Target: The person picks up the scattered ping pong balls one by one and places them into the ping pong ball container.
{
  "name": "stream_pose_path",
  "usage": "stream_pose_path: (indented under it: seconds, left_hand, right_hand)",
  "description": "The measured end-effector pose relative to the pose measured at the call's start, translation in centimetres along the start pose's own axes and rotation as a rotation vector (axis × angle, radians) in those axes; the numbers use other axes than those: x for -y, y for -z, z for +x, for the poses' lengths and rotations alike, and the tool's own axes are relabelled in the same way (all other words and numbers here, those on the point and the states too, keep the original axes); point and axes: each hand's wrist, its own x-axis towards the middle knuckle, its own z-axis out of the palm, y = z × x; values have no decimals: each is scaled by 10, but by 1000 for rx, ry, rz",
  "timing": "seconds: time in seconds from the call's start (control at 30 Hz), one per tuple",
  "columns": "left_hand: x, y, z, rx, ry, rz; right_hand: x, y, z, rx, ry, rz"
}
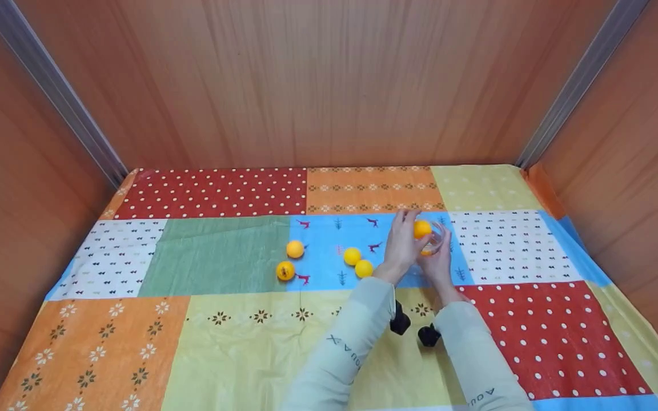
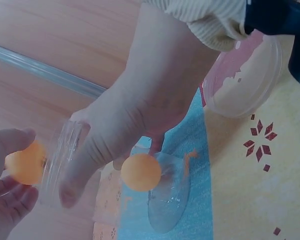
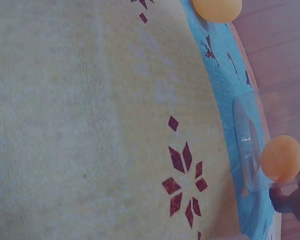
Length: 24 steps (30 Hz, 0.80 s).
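Observation:
In the head view my left hand [image 1: 398, 246] pinches an orange table tennis ball [image 1: 422, 229] at the mouth of a clear plastic jar. My right hand [image 1: 438, 268] grips the jar [image 2: 65, 142] near its rim, which the left wrist view shows close up. That ball [image 2: 26, 164] is between the left fingers at the left edge there. Another orange ball [image 3: 281, 159] shows inside the jar through its see-through wall in the right wrist view. The hands hide much of the jar in the head view.
Two orange balls [image 1: 295, 249] lie left on the patchwork cloth [image 1: 220, 251]. Two more balls [image 1: 352, 256] lie together just left of my left hand. A clear round lid-like disc [image 2: 245, 75] lies beneath the right forearm. Wooden walls [image 1: 329, 85] enclose the cloth.

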Motion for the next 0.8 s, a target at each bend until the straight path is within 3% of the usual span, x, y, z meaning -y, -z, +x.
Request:
stream_pose_path:
  seconds: [0.17,0.3,0.5,0.8]
  left_hand:
    - [5,2,-1,-29,-39,16]
    - [9,6,-3,-35,-27,16]
    - [16,14,-9,-45,-8,7]
    - [34,27,-26,-46,7,13]
  right_hand:
    - [-1,0,-1,-9,-5,45]
    - [-8,0,2,-21,-25,67]
    - [-25,-1,8,-54,-32,3]
    - [-29,-1,8,-60,-29,32]
